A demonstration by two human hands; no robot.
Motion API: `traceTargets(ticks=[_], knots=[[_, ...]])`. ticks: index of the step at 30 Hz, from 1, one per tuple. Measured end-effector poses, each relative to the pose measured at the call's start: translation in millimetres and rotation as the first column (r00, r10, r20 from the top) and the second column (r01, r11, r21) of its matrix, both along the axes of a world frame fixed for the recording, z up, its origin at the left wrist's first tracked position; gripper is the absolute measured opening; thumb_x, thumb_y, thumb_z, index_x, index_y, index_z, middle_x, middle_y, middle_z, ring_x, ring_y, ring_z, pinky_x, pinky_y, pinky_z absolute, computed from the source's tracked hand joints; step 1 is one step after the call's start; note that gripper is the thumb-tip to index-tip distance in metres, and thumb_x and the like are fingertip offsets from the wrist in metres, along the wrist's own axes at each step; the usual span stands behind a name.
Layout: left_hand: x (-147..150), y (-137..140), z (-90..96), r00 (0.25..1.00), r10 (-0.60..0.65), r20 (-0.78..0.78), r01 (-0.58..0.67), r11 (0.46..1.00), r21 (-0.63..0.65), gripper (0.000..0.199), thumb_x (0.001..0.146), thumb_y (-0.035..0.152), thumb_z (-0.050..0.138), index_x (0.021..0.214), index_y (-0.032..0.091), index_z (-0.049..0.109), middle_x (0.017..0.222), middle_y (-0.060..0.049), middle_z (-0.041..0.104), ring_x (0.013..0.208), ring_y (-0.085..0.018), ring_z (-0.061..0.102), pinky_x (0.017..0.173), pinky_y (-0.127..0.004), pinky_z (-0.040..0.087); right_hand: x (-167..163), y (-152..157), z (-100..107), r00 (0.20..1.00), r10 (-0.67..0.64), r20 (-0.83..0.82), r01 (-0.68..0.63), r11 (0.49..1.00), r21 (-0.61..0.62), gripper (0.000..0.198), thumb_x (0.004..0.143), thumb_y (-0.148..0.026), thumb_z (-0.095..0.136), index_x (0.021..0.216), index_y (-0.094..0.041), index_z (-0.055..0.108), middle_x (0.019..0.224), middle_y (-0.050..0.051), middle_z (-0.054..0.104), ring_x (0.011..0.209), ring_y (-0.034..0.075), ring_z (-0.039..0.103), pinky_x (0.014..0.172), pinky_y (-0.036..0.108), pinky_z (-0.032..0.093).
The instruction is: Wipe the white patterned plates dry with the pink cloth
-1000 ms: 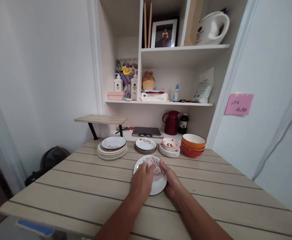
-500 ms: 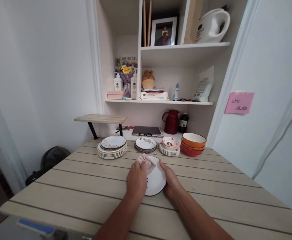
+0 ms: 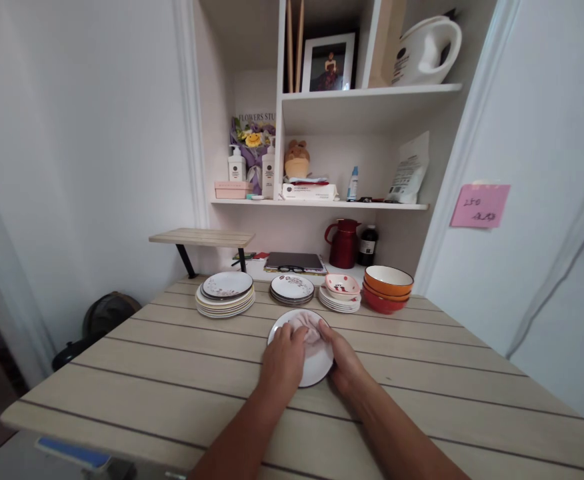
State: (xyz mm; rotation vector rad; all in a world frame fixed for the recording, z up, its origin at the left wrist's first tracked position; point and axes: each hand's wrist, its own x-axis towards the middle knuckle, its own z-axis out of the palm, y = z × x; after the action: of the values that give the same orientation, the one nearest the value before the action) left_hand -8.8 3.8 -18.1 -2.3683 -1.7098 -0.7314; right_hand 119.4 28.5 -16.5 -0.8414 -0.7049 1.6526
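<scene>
A white plate with a dark rim (image 3: 317, 368) is tilted up a little above the table in front of me. My right hand (image 3: 342, 357) grips its right edge, thumb on the upper face and the fingers mostly hidden beneath. Bunched against the plate's face is a pale pink cloth (image 3: 308, 328), and my left hand (image 3: 285, 357) is closed on it, pressing it near the middle of the plate. The left hand covers part of the plate's left side.
Along the back of the slatted table (image 3: 182, 363) stand a large plate stack (image 3: 226, 307), a smaller plate stack (image 3: 292, 289), small dishes topped by a pink square bowl (image 3: 342, 287), and orange and red bowls (image 3: 387, 290). Behind them are a red jug (image 3: 343, 245) and a low riser (image 3: 202, 237).
My left hand has slid the cloth rightward from the plate's left edge toward its middle, uncovering the upper left rim. My right hand keeps its hold in nearly the same place.
</scene>
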Motion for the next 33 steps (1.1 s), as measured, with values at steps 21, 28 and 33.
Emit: traceTargets(ticks=[21, 28, 33], knots=[[-9.0, -2.5, 4.3, 0.999, 0.001, 0.044, 0.001, 0.999, -0.049, 0.030, 0.091, 0.022, 0.040, 0.117, 0.027, 0.053, 0.110, -0.005, 0.053, 0.102, -0.018, 0.050, 0.081, -0.028, 0.041, -1.7, -1.6, 1.5, 0.995, -0.087, 0.053, 0.088, 0.996, -0.005, 0.032, 0.071, -0.035, 0.068, 0.095, -0.014, 0.064, 0.079, 0.009, 0.074, 0.066, 0.023, 0.067, 0.065, 0.034, 0.052], [-3.4, -10.6, 5.4, 0.978, -0.208, 0.031, 0.208, 0.978, -0.008, 0.030, 0.089, 0.021, 0.043, 0.117, 0.028, 0.052, 0.110, -0.004, 0.051, 0.103, -0.018, 0.050, 0.085, -0.029, 0.042, 0.1, 0.2, -4.2, 0.997, -0.080, 0.008, 0.079, 0.992, 0.096, 0.030, 0.068, -0.028, 0.072, 0.093, -0.014, 0.066, 0.083, 0.008, 0.074, 0.071, 0.022, 0.068, 0.069, 0.033, 0.053], [-3.9, -10.3, 3.5, 0.977, -0.213, 0.004, 0.212, 0.977, 0.021, 0.030, 0.088, 0.020, 0.045, 0.116, 0.028, 0.052, 0.111, -0.004, 0.050, 0.100, -0.019, 0.050, 0.083, -0.030, 0.043, 0.2, 1.7, -7.2, 0.995, -0.100, -0.011, 0.100, 0.991, 0.086, 0.034, 0.066, -0.028, 0.074, 0.096, -0.014, 0.066, 0.083, 0.008, 0.074, 0.071, 0.022, 0.068, 0.068, 0.033, 0.053]])
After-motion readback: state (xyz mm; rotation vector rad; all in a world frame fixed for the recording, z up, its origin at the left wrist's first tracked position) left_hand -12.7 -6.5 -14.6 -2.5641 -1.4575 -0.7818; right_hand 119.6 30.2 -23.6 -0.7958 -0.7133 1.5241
